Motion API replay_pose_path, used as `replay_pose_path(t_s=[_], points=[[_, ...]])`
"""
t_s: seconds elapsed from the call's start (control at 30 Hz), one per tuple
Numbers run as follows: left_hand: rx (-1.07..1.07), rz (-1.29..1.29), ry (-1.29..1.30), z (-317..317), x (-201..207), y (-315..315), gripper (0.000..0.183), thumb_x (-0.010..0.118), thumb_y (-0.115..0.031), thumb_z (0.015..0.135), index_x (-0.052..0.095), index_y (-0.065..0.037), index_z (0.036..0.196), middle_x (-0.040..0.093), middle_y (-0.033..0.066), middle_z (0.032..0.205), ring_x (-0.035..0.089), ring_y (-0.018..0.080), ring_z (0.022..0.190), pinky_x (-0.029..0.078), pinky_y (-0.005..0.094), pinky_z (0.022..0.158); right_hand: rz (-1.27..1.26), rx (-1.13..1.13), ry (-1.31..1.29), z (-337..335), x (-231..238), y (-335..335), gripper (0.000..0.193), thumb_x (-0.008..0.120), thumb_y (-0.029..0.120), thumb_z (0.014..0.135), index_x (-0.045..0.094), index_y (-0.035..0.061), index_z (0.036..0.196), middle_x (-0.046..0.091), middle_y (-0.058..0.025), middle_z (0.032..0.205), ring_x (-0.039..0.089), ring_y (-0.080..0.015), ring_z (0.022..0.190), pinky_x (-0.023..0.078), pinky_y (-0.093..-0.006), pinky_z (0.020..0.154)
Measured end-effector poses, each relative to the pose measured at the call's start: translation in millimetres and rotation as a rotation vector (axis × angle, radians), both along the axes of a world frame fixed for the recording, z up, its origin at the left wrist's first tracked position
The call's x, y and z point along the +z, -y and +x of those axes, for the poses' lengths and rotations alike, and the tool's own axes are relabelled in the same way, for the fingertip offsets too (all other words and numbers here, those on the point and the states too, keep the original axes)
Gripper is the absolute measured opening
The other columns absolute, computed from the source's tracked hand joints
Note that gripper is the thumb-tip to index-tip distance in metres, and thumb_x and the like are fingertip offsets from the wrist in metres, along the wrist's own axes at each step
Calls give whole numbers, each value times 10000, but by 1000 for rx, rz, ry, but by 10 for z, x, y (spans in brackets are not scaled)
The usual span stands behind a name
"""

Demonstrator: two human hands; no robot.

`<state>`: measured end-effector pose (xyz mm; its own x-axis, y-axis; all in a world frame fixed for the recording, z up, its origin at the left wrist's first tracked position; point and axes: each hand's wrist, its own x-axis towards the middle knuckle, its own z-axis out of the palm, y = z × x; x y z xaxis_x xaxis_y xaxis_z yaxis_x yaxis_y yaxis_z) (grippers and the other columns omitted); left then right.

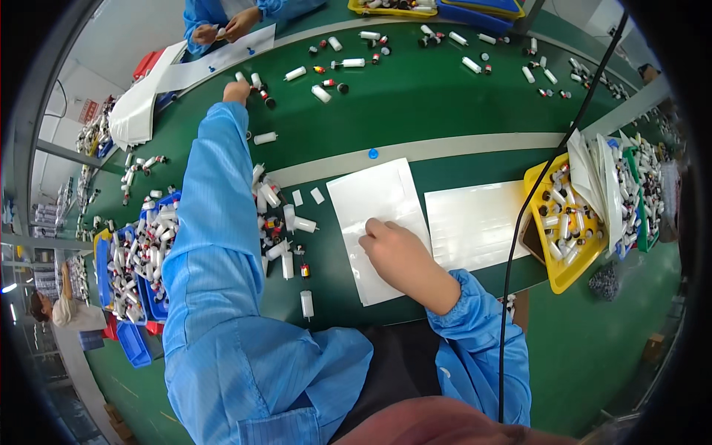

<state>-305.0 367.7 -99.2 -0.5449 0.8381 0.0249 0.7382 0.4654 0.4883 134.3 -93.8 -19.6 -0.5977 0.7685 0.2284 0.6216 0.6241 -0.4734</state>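
Note:
My left arm stretches far forward over the green work surface (pixel 415 96). At its end my left hand (pixel 237 92) is seen from the back, fingers mostly hidden, beside small white cylinders with dark and red ends (pixel 256 80). One white cylinder (pixel 239 76) shows right at its fingertips; whether it is gripped is unclear. My right hand (pixel 397 256) rests over a stack of white sheets (pixel 345 196), fingers curled together. Anything pinched there is too small or hidden. Two small white pieces (pixel 317 195) lie left of the stack, next to a pile of white cylinders (pixel 288 263).
Right of the stack are another white sheet (pixel 471 222) and a yellow tray of cylinders (pixel 531 178). A black cable (pixel 512 274) hangs across the right side. Blue bins (pixel 133 345) stand left. Another person's hands (pixel 241 24) work at the far side.

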Motion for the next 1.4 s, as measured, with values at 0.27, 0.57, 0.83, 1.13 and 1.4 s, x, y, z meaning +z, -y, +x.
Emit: replay_pose_path(t_s=[0.27,0.57,0.83,1.13,1.4], points=[[-273,773,834,824,1070,975,409,397,-361,1026,531,21,1081,643,122,1011,590,219,968,451,384,885,11,41,-2,10,-41,-66,174,675,71,661,627,-11,808,560,-160,840,561,-297,759,505,-382,699],[-527,102,2291,2076,1557,3028,373,341,-317,1061,538,-7,1131,542,81,939,506,240,892,464,409,879,-407,106,-212,272,268,-210,91,639,81,805,568,39,845,648,-181,859,638,-396,797,505,-460,707],[-634,73,1974,2888,1418,3588,424,314,-267,1047,452,-40,1379,497,239,1424,511,383,1301,445,470,1077,-120,-318,-893,349,289,-406,300,764,52,822,557,26,1039,677,-100,941,677,-213,912,531,-347,842],[-798,-21,2040,3130,1259,3780,499,394,-234,1014,381,10,1450,479,181,1443,462,250,1322,361,380,1120,-129,-431,-1109,231,77,-586,508,743,15,851,414,11,1238,691,-77,890,655,-135,918,489,-296,890],[-818,-122,1891,3014,1042,3606,543,547,-5,967,357,15,1475,525,207,1412,583,254,1241,478,347,1077,-113,-340,-1110,314,1,-570,515,710,-31,853,358,23,1226,686,-98,885,636,-134,863,486,-282,826]])
